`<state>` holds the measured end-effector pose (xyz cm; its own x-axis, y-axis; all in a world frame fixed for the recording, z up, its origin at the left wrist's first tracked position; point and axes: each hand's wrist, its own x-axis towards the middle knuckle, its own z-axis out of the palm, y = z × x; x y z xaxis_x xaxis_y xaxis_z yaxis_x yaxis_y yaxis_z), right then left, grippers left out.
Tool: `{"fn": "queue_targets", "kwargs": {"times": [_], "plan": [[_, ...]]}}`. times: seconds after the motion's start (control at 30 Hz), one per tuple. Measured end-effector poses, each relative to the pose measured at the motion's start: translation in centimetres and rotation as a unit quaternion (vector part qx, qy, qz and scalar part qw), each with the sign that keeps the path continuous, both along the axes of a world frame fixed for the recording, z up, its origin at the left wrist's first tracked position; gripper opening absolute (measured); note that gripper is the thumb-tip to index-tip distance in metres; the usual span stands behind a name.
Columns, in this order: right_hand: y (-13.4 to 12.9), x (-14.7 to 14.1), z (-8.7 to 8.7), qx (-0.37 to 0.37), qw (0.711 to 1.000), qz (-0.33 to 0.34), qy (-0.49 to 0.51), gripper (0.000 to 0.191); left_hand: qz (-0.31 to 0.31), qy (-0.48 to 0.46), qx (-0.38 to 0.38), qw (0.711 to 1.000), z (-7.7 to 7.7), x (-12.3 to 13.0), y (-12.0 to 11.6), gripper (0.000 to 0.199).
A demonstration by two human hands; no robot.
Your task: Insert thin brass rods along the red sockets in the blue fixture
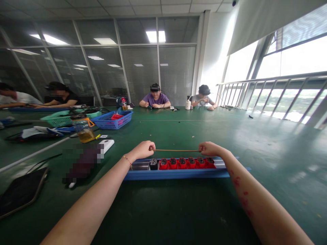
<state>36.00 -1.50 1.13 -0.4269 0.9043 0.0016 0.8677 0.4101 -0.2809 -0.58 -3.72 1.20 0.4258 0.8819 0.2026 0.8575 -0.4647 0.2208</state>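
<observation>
A thin, straight, tan stick (pixel 176 150) is stretched level between my two hands. My left hand (pixel 145 149) is closed on its left end, and my right hand (pixel 209 149) pinches the right end. Just below the stick lies a long blue tray (pixel 178 175) with a metal strip inside. Several red blocks with black tops (pixel 182 163) stand in a row along that strip. At the row's left end is a black-and-grey block (pixel 153 164). Both hands are above the tray's far edge; whether they touch it I cannot tell.
On the left are a blue basket (pixel 114 121) with a red item, a green basket (pixel 57 119), a jar of amber liquid (pixel 85 131), a white device (pixel 108 145) and a dark tablet-like slab (pixel 22 190). Several people sit around the green table (pixel 268 163). A white bottle (pixel 188 104) stands far off.
</observation>
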Motion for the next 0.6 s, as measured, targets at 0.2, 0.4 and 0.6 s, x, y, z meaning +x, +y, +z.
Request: {"fn": "queue_targets", "kwargs": {"times": [0.2,0.4,0.6], "plan": [[-1.7,0.9,3.2,0.020,0.992,0.012,0.128,0.022,0.006,-0.086,0.010,0.996,2.9,0.5,-1.0,0.017],[-4.7,0.7,6.8,-0.141,0.964,0.097,0.206,0.031,-0.053,-0.070,-0.145,0.986,6.8,0.5,-4.1,0.038],[-5.7,1.4,7.4,-0.223,0.957,0.109,0.148,0.041,-0.054,-0.026,-0.179,0.982,8.1,0.5,-5.5,0.051]]}}
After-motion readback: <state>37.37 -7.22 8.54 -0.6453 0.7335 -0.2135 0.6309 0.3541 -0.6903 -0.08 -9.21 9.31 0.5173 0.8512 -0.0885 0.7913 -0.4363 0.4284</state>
